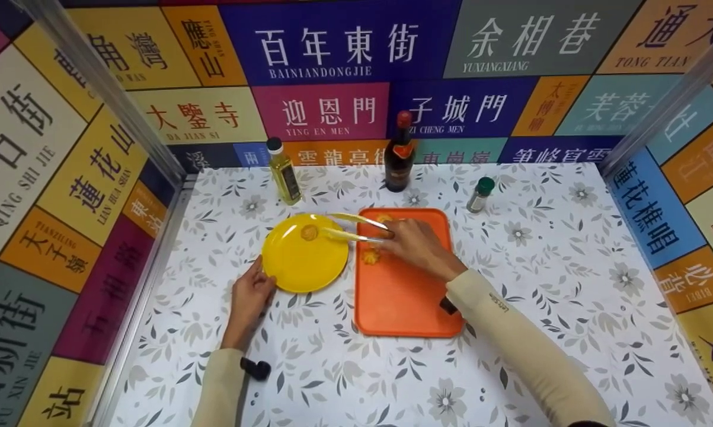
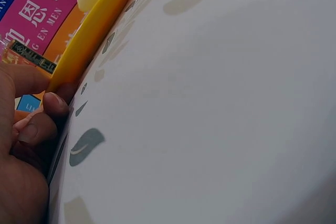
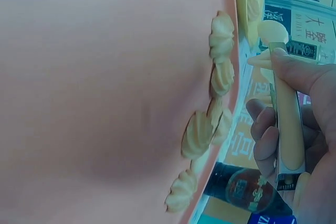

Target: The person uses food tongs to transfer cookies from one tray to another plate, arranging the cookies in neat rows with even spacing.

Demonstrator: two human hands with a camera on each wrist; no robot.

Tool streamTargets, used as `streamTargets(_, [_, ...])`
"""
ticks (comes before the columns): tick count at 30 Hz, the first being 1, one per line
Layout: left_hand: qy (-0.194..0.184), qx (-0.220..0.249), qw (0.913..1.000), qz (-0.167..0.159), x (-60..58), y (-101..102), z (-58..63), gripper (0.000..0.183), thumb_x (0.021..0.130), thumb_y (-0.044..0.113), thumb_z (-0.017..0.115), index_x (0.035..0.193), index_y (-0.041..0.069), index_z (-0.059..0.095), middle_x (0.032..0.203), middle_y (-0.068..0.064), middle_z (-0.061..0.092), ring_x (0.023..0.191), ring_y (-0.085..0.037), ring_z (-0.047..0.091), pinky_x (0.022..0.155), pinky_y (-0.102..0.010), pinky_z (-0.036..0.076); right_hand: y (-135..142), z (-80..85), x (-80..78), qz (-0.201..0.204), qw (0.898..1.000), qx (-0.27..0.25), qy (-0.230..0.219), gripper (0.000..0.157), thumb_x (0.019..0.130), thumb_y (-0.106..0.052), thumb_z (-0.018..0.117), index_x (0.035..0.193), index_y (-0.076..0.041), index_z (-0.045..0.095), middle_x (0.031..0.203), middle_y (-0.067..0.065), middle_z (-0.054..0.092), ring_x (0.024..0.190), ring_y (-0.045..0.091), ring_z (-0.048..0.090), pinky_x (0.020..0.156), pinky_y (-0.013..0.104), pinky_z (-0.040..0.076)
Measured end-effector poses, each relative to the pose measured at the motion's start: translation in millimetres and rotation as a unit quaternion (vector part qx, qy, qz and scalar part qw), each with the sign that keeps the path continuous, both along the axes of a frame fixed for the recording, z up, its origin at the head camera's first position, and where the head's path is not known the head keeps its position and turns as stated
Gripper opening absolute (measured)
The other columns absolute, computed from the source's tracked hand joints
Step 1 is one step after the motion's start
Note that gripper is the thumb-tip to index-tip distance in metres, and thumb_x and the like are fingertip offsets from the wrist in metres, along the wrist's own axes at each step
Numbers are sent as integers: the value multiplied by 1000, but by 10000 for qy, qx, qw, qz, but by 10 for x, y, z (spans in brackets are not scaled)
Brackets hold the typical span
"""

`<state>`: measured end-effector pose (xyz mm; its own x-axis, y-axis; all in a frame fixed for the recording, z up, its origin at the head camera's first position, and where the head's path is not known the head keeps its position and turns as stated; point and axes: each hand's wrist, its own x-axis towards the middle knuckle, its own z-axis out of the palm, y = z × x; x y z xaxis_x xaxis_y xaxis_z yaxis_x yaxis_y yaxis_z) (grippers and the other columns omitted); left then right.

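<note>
My left hand (image 1: 251, 292) pinches the near-left rim of a round yellow plate (image 1: 306, 270); the left wrist view shows thumb and fingers at the plate's edge. One small golden piped cookie (image 1: 309, 232) lies on the plate. My right hand (image 1: 416, 242) grips a pair of tongs (image 1: 359, 238) with pale tips and metal arms. The tongs reach left from above the orange tray (image 1: 406, 308), their spread tips over the plate's right side, beside the cookie. Several swirled cookies (image 3: 198, 135) lie along the tray's edge in the right wrist view; my hand partly hides them in the head view.
Behind the plate stands an oil bottle (image 1: 286, 178) with a dark cap. A dark red-topped bottle (image 1: 399, 160) stands behind the tray, and a small green-capped jar (image 1: 480, 196) is to its right. Printed panels (image 1: 332, 112) enclose the floral-patterned table (image 1: 344, 379).
</note>
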<state>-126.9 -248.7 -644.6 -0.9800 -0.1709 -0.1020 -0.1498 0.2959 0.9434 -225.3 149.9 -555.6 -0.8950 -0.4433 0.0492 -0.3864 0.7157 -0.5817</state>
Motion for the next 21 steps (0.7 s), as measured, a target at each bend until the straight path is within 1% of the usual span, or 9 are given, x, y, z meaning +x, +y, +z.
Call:
streamTargets(3, [45,22,10000,3,6,7,3,72,106,13,70,171,9,40,87,-9,63,59,-15,53,52,-24,46,55,2,6,-24,9999,-62,-77,35,100,-36,84,123,-10,81,76,1,58,65,17,57,60,32,49])
streamTargets(6, [201,-7,9998,-31,13,10,6,71,106,11,70,170,6,41,85,-9,63,57,-14,53,51,-23,45,121,9,17,-28,9999,-103,-28,39,100,-38,84,126,-9,80,75,0,57,63,17,55,58,31,47])
streamTargets(9, [314,-38,9995,-80,16,11,0,70,105,9,71,169,5,42,82,-9,64,55,-14,53,50,-23,44,187,10,30,-39,9998,-46,177,44,99,-36,84,133,-8,79,74,0,59,62,16,54,57,31,44])
streamTargets(12, [292,-61,9995,-78,11,4,-12,71,105,10,71,169,6,42,81,-8,63,54,-14,53,49,-23,43,242,9,40,-87,9993,-4,365,45,99,-34,86,136,-9,78,76,1,62,64,16,53,56,32,41])
streamTargets(14, [246,-51,9997,-80,6,0,-20,71,105,11,70,170,7,41,81,-7,63,55,-14,52,48,-24,43,278,6,48,-120,9989,-16,451,42,98,-32,86,134,-10,79,80,0,66,65,16,54,57,32,41])
streamTargets(15, [235,-48,9997,-82,4,0,-22,71,105,12,70,170,7,41,81,-7,63,54,-14,52,48,-24,43,294,7,51,-139,9990,-73,423,41,98,-31,86,133,-10,80,80,1,66,66,17,53,57,33,40])
streamTargets(19, [219,-13,9997,-86,0,-7,-19,71,105,13,71,170,8,41,81,-8,62,54,-15,51,48,-24,43,349,7,57,-125,9990,-136,407,33,99,-34,85,124,-13,81,81,1,67,66,17,53,58,32,41])
streamTargets(21, [232,-20,9997,-83,1,-7,-18,71,105,13,71,170,8,42,80,-8,62,53,-15,51,47,-24,43,374,10,65,-125,9991,-114,387,33,100,-35,84,123,-11,81,83,2,69,67,17,55,59,32,43])
